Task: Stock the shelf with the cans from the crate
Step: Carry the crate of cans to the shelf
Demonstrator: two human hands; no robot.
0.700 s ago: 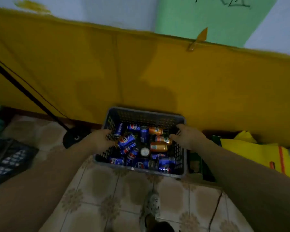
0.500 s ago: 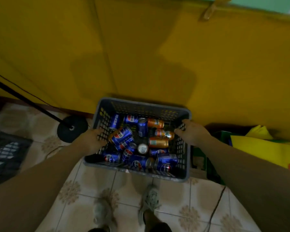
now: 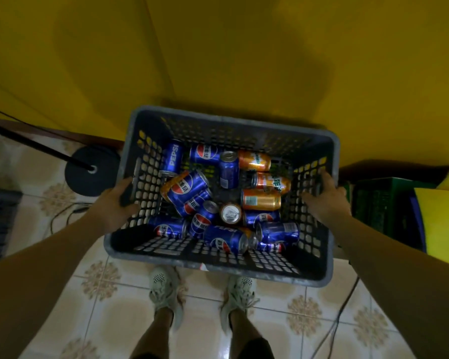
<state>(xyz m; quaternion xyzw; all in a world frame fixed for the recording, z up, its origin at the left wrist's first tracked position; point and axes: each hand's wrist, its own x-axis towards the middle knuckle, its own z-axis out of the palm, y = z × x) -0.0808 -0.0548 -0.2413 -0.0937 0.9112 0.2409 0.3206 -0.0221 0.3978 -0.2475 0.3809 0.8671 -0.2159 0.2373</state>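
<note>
A dark grey perforated plastic crate is held above the tiled floor in front of my feet. Inside lie several blue cans and three orange cans, jumbled on their sides, with one can standing end up. My left hand grips the crate's left wall. My right hand grips the right wall. No shelf is in view.
A yellow cloth wall hangs just behind the crate. A black round stand base with a slanted pole sits at the left. A green crate and yellow bags stand at the right. Cables run over the tiled floor.
The crate has come up and closer to me, held in both hands. The view has tilted down, so both my shoes now show below the crate.
</note>
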